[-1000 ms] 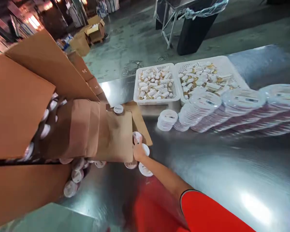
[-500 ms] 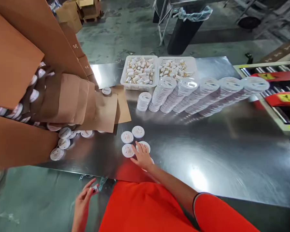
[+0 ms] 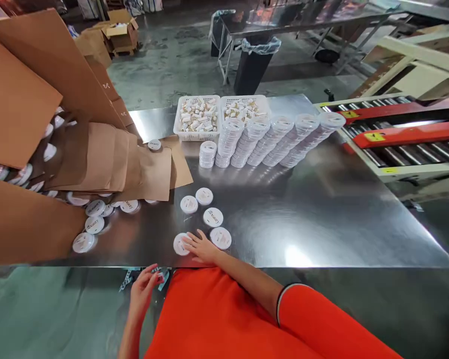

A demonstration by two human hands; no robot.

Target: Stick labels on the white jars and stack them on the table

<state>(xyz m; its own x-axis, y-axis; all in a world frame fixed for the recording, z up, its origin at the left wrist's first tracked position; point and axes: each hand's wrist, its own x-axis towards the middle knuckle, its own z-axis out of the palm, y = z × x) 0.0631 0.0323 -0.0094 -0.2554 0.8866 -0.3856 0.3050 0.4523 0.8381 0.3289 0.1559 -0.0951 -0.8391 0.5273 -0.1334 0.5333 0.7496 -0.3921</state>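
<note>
Right hand [image 3: 202, 249] lay over the lower-left round container [image 3: 179, 245] near the front edge of the metal table [image 3: 322, 214], fingers apart and touching its top, not clamped. Left hand [image 3: 141, 294] was below table level, thumb and fingers together on a small item [image 3: 160, 277], too small to identify. Four loose round containers [image 3: 213, 217] lay flat nearby; clear stacks [image 3: 230, 141] stood behind, in front of two white baskets [image 3: 200, 136]. Open carton [image 3: 26, 219] at left. Step in hand looked like handling one container by its top; moving it would have called for a light slide or rim grip, avoiding its neighbours.
</note>
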